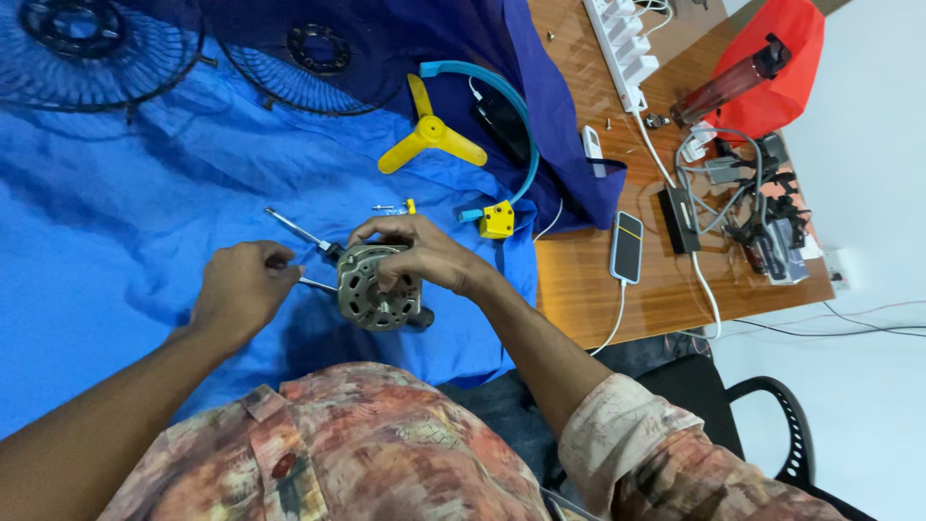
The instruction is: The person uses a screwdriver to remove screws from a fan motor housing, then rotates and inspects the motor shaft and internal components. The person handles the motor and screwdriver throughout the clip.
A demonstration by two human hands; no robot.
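The right hand [424, 253] is clamped over a metal fan motor [378, 287] near the middle of the blue cloth [116, 232] on the bench [666, 280]. The left hand [241, 289] is closed around a screwdriver [299, 232] touching the motor's left side.

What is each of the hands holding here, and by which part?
Right hand grips the round grey metal fan motor over its top edge. Left hand holds a thin metal-shafted tool by its handle end.
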